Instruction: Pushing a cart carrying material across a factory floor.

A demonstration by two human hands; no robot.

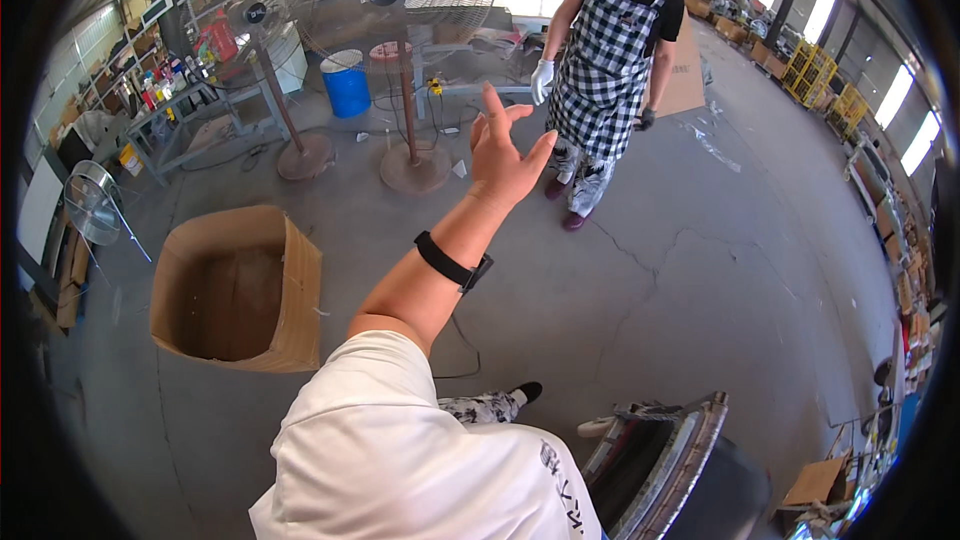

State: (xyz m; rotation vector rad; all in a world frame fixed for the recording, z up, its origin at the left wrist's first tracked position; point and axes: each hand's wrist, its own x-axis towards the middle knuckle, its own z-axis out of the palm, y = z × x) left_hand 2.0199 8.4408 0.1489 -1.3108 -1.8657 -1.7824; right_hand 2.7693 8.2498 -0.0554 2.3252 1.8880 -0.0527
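Observation:
My left hand point(500, 155) is raised in front of me, arm stretched out, with its fingers apart and holding nothing. One finger points upward, another is bent, and the thumb sticks out to the right. A black strap point(447, 260) circles the forearm below a white sleeve. My right hand is not in view. Beyond my left hand stands a person point(610, 60) in a black-and-white checked apron, with a white glove point(542, 82) on one hand. To the left of my arm, an open-topped cardboard box point(303, 290) sits on the floor.
Two pedestal fans point(415, 165) stand ahead, near a blue drum point(346, 90). A cluttered workbench point(175, 105) is at the left. Close by at lower right is a dark framed object point(665, 470). A cable lies by my foot point(528, 392). Yellow racks point(808, 70) line the far right.

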